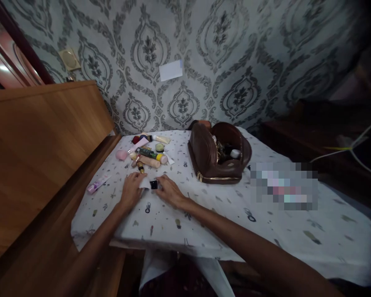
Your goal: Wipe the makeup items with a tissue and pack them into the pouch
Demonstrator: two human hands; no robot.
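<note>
Over the patterned tablecloth, my left hand [132,187] is closed on a small white piece [145,183] that looks like a wipe or tissue. Close beside it, my right hand [170,190] pinches a small, shiny black square item [153,185], perhaps a cosmetic case. The white piece and the black item are very near each other; whether they touch I cannot tell. Just beyond my left fingers lies a small gold-and-black tube [140,166]. Behind it sits a cluster of cosmetics, among them a dark green tube [146,153] and a beige tube [149,161].
A brown toiletry bag [204,152] stands unzipped to the right, with items inside. A pink-and-white tube [98,184] lies at the left, and a pink sponge [121,155] beside the cluster. Farther right is a blurred-out patch. A wooden panel [55,123] borders the table's left side.
</note>
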